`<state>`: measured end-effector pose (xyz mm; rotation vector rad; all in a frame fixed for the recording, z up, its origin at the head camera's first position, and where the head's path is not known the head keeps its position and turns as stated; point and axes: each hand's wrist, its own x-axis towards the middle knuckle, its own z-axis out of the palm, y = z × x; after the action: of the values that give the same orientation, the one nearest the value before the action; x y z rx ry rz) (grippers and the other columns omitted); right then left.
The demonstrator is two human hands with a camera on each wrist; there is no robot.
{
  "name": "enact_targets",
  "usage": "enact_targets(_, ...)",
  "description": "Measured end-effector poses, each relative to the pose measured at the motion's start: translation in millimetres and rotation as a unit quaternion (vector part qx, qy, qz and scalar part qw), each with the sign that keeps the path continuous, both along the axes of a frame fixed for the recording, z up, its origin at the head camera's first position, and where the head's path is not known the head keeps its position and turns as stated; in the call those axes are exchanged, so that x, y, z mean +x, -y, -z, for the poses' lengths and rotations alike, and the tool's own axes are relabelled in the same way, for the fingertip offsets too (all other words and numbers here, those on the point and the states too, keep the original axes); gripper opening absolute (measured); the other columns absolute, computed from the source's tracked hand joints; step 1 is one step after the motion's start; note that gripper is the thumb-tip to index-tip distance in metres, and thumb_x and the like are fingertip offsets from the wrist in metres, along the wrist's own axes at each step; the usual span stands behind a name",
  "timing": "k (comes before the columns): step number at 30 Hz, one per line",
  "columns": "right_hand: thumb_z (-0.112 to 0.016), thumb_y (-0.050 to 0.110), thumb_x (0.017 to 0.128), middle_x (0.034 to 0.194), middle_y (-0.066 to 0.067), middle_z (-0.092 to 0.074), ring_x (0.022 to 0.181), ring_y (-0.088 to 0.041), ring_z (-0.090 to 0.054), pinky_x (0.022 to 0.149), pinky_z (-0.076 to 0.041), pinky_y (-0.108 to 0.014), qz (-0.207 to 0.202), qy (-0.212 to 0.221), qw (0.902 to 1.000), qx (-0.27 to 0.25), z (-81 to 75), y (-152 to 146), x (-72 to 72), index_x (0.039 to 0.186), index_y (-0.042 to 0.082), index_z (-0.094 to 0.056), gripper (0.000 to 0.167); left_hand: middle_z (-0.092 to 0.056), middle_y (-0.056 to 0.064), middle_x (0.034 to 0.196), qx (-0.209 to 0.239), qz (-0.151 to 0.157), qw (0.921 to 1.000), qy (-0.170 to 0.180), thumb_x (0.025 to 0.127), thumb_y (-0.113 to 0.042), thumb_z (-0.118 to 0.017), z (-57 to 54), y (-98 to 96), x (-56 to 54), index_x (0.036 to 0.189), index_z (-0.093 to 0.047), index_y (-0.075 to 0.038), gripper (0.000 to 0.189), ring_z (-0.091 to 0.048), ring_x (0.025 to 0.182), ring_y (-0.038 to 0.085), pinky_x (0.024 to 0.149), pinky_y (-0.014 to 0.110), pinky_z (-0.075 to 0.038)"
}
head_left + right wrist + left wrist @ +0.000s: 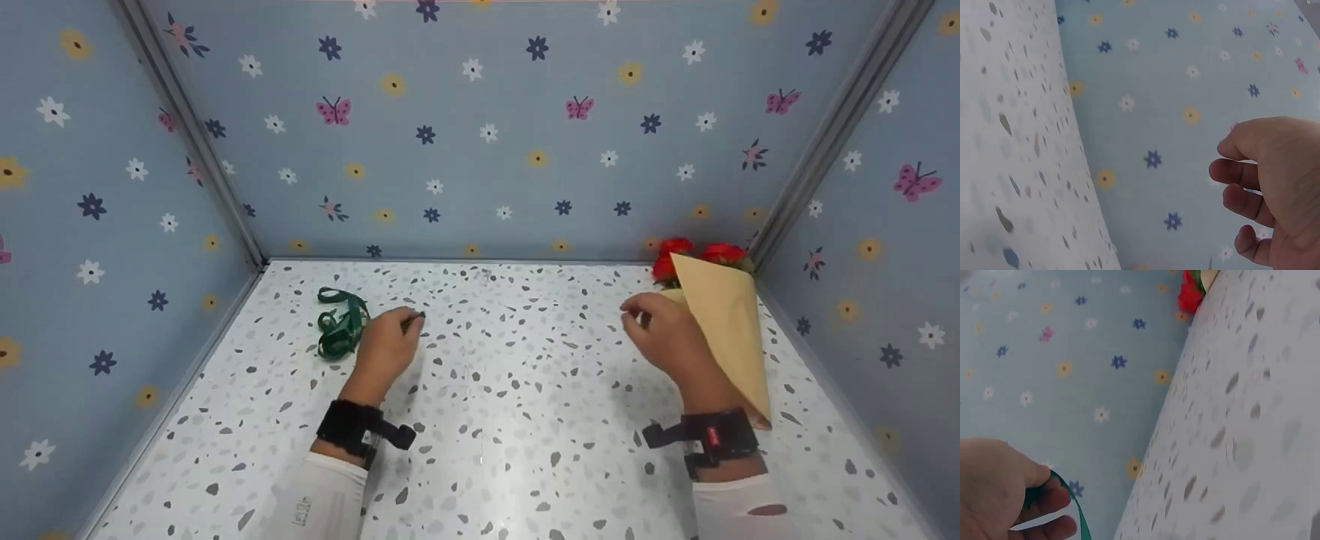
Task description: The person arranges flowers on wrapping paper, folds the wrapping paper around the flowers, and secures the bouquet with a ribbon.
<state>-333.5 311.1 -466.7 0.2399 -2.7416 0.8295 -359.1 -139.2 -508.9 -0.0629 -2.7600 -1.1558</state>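
In the head view, my left hand is at left of centre over the speckled table. Its thumb and fingers pinch a green ribbon; in the left wrist view a strip runs down from the fingertips. Loops of the same ribbon lie on the table just left of that hand. My right hand hovers on the right side with fingers loosely curled and nothing between them. Beside it, partly covered by the hand and wrist, lies a bouquet of red flowers in tan wrapping paper.
Blue panels with flowers and butterflies enclose the white speckled tabletop at the back and both sides. Grey metal strips run up the corners. The flower end of the bouquet reaches the back right corner.
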Motion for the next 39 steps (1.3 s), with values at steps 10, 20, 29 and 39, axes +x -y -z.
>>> enact_targets(10, -0.044, 0.045, 0.124, 0.120, -0.014, -0.086, 0.100, -0.023, -0.082, 0.081, -0.065, -0.041, -0.147, 0.255, 0.9266, -0.234, 35.4, 91, 2.4, 0.153, 0.004, -0.064, 0.054, -0.082, 0.003, 0.111, 0.072, 0.174, 0.9821, -0.003, 0.110, -0.024, -0.075, 3.4, -101.2, 46.2, 0.123, -0.085, -0.013, 0.019, -0.073, 0.097, 0.016, 0.085, 0.035, -0.065)
enact_targets(20, -0.070, 0.010, 0.105, 0.105, -0.005, -0.083, 0.091, -0.014, -0.077, 0.083, -0.065, -0.031, -0.137, 0.291, 0.8965, -0.305, 68.7, 98, -7.5, 0.131, -0.005, -0.073, 0.031, -0.085, -0.001, 0.112, -0.031, 0.305, 0.9516, -0.020, 0.105, -0.031, -0.083, 13.0, -118.2, 58.1, 0.125, -0.085, -0.013, 0.027, -0.077, 0.100, 0.013, 0.092, 0.031, -0.063)
enact_targets(29, -0.074, 0.011, 0.107, 0.101, -0.004, -0.076, 0.082, -0.015, -0.065, 0.072, -0.054, -0.027, -0.080, 0.282, 0.9330, -0.209, 60.6, 83, -12.6, 0.121, 0.008, -0.078, 0.015, -0.074, 0.011, 0.132, -0.173, 0.155, 0.9727, 0.005, 0.100, -0.022, -0.088, 25.5, -45.2, 17.3, 0.131, -0.083, -0.010, 0.033, -0.070, 0.127, 0.035, 0.113, 0.053, -0.058)
enact_targets(39, -0.082, 0.034, 0.106, 0.131, -0.006, -0.077, 0.119, -0.027, -0.074, 0.104, -0.062, -0.051, -0.130, 0.208, 0.9693, -0.017, 63.9, 126, 11.0, 0.135, 0.017, -0.077, 0.034, -0.079, -0.001, 0.097, -0.188, 0.161, 0.9688, -0.008, 0.099, -0.013, -0.086, 29.5, -51.0, 17.3, 0.096, -0.087, -0.017, 0.006, -0.074, 0.094, 0.024, 0.092, 0.047, -0.061)
